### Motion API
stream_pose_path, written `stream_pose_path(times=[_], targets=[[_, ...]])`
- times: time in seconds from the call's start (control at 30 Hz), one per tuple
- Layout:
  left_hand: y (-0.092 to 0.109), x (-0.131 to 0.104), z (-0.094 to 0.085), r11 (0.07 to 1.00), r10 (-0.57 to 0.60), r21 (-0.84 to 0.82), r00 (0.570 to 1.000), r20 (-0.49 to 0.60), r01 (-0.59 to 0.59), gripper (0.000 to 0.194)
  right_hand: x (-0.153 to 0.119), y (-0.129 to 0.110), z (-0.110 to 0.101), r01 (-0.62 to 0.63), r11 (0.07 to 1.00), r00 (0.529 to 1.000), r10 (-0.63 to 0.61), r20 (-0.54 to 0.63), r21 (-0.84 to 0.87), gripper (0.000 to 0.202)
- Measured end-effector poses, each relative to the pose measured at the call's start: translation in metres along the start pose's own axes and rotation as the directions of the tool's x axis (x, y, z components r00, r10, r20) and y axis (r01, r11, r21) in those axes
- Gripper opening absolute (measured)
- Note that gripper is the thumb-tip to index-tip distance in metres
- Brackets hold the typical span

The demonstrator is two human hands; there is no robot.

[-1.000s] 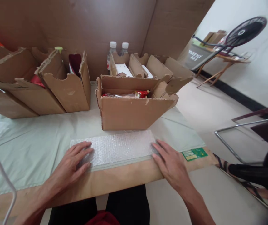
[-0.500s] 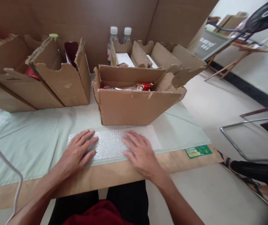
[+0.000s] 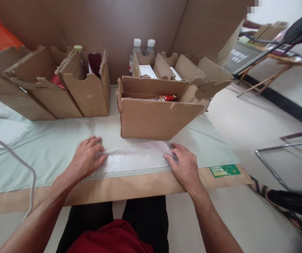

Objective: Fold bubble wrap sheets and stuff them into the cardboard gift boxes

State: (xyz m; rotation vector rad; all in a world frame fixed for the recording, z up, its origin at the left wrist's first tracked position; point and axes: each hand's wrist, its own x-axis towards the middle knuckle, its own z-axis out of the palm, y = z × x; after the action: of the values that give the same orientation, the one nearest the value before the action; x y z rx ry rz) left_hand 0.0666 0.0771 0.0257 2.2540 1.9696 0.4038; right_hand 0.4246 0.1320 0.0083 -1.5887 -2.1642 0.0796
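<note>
A strip of clear bubble wrap [image 3: 137, 158] lies along the front edge of the cloth-covered table, its far edge raised a little. My left hand [image 3: 89, 154] has its thumb and fingers closed on the left end of the wrap. At the right end, my right hand [image 3: 184, 161] pinches the wrap between thumb and fingers. Just beyond the wrap stands a cardboard box [image 3: 153, 117] holding red packets [image 3: 168, 98].
Several open cardboard boxes [image 3: 92, 96] stand at the back left, more at the back right. Two capped bottles [image 3: 136, 47] are behind them. A white cable [image 3: 21, 160] crosses the left side. A person's foot [image 3: 295, 219] is at the right.
My right hand has moved right to the end of the wrap, and my left hand has closed on the left end. The wrap's far edge has lifted. The view has shifted slightly.
</note>
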Motion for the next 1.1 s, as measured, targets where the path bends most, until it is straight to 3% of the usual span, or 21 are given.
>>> stream_pose_path(times=[0.07, 0.13, 0.2, 0.3, 0.4, 0.53, 0.63, 0.7, 0.8, 0.9, 1.0, 1.07, 1.1], targets=[[0.005, -0.007, -0.007, 0.999, -0.025, -0.027, 1.000, 0.007, 0.025, 0.021, -0.006, -0.010, -0.010, 0.063, 0.996, 0.994, -0.056, -0.089, 0.071, 0.018], [0.009, -0.025, -0.016, 0.991, -0.117, -0.064, 0.992, 0.034, 0.119, 0.024, -0.012, -0.027, -0.031, 0.183, 0.977, 0.960, -0.156, -0.232, 0.104, 0.011], [0.010, -0.051, -0.025, 0.957, -0.251, -0.136, 0.967, 0.048, 0.255, 0.030, -0.010, -0.053, -0.054, 0.346, 0.934, 0.892, -0.297, -0.340, 0.092, 0.020], [0.006, -0.092, -0.032, 0.860, -0.403, -0.323, 0.914, 0.041, 0.394, 0.050, 0.013, -0.105, -0.074, 0.586, 0.806, 0.781, -0.535, -0.322, 0.079, 0.028], [0.004, -0.113, -0.034, 0.693, -0.508, -0.530, 0.853, 0.123, 0.489, 0.067, 0.055, -0.159, -0.065, 0.721, 0.692, 0.682, -0.696, -0.224, 0.046, 0.024], [0.011, -0.104, -0.033, 0.462, -0.589, -0.695, 0.777, 0.224, 0.551, 0.092, 0.093, -0.201, -0.036, 0.728, 0.686, 0.676, -0.720, -0.156, -0.010, 0.038], [0.012, -0.098, -0.029, 0.384, -0.609, -0.771, 0.767, 0.201, 0.508, 0.100, 0.086, -0.195, -0.024, 0.700, 0.711, 0.713, -0.689, -0.132, 0.072, 0.041], [0.011, -0.102, -0.028, 0.350, -0.609, -0.801, 0.768, 0.200, 0.486, 0.096, 0.067, -0.179, -0.021, 0.680, 0.720, 0.730, -0.682, -0.036, 0.141, 0.040], [0.011, -0.113, -0.029, 0.252, -0.559, -0.825, 0.772, 0.301, 0.505, 0.079, 0.027, -0.156, -0.016, 0.686, 0.686, 0.656, -0.727, 0.203, 0.243, 0.052], [0.015, -0.120, -0.032, 0.037, -0.508, -0.831, 0.727, 0.462, 0.554, 0.068, -0.020, -0.153, -0.007, 0.669, 0.660, 0.583, -0.751, 0.310, 0.342, 0.066], [0.019, -0.123, -0.034, -0.243, -0.475, -0.810, 0.663, 0.579, 0.533, 0.067, -0.053, -0.165, 0.007, 0.658, 0.625, 0.602, -0.772, 0.206, 0.421, 0.065], [0.019, -0.126, -0.034, -0.333, -0.435, -0.789, 0.658, 0.615, 0.517, 0.063, -0.061, -0.174, 0.016, 0.623, 0.599, 0.672, -0.739, 0.049, 0.503, 0.055], [0.017, -0.128, -0.035, -0.333, -0.420, -0.788, 0.667, 0.616, 0.518, 0.060, -0.060, -0.178, 0.020, 0.580, 0.596, 0.725, -0.689, -0.017, 0.555, 0.048]])
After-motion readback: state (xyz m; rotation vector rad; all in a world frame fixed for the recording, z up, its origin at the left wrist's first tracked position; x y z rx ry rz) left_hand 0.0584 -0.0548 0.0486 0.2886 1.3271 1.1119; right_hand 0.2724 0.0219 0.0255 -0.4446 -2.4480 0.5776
